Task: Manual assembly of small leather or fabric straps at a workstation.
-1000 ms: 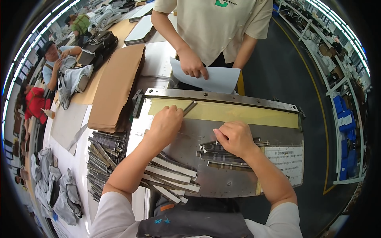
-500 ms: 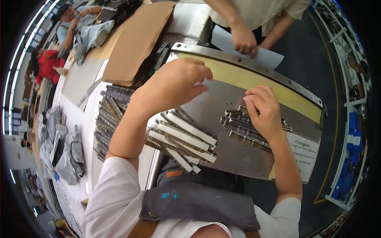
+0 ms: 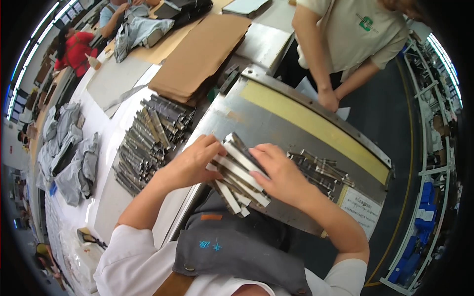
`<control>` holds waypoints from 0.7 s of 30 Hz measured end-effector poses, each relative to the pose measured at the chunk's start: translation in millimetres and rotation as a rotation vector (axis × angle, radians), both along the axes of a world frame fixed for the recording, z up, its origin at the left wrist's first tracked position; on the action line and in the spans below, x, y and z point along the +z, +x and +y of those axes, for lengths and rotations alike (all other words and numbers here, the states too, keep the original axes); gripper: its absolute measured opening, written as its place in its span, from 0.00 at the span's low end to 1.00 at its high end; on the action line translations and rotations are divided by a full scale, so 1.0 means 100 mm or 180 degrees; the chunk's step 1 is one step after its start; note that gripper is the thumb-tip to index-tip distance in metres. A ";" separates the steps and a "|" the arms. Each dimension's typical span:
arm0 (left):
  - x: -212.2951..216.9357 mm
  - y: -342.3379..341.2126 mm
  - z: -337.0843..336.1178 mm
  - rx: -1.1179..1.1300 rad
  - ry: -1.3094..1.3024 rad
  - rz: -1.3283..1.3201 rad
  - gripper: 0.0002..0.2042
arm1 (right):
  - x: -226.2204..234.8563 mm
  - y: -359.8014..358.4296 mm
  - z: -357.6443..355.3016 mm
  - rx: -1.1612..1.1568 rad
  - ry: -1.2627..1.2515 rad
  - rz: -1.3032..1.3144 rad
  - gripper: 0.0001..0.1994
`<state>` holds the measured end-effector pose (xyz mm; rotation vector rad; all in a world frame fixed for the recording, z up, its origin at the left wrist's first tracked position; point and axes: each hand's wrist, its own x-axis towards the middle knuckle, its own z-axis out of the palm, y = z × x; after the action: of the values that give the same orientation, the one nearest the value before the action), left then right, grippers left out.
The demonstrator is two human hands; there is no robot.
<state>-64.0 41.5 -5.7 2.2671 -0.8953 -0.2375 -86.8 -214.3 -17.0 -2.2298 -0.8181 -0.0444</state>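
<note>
the hands point(image 3: 237, 165) cover part of the metal strips point(image 3: 236, 175) between them.

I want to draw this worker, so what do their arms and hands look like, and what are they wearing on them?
Both arms are bare from above the elbow down. The left hand and right hand wear no gloves, rings or watch that I can see. Short white sleeves cover the upper arms, and a grey apron with small blue markings covers the front.

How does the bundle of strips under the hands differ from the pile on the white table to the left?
The bundle of strips lies on the metal plate, gathered between left hand and right hand; the pile sits untouched on the white table. The pile is much larger. Both hold grey folded strips.
</note>
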 end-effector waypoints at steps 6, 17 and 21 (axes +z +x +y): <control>-0.18 -0.01 0.03 0.0036 0.0017 -0.0123 0.23 | -0.13 0.14 0.37 -0.0341 -0.0420 0.0305 0.16; -0.10 0.10 0.01 -0.0181 0.0292 0.0133 0.25 | -0.18 0.32 0.34 -0.0464 0.0097 0.0297 0.09; -0.12 0.14 0.01 -0.0284 0.0425 0.0092 0.25 | -0.11 0.32 0.29 -0.0406 0.0515 0.0384 0.08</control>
<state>-50.1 42.0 -17.4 2.3416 -0.9932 -0.3794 -54.8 -185.3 -27.6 -2.1065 -0.5856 -0.0355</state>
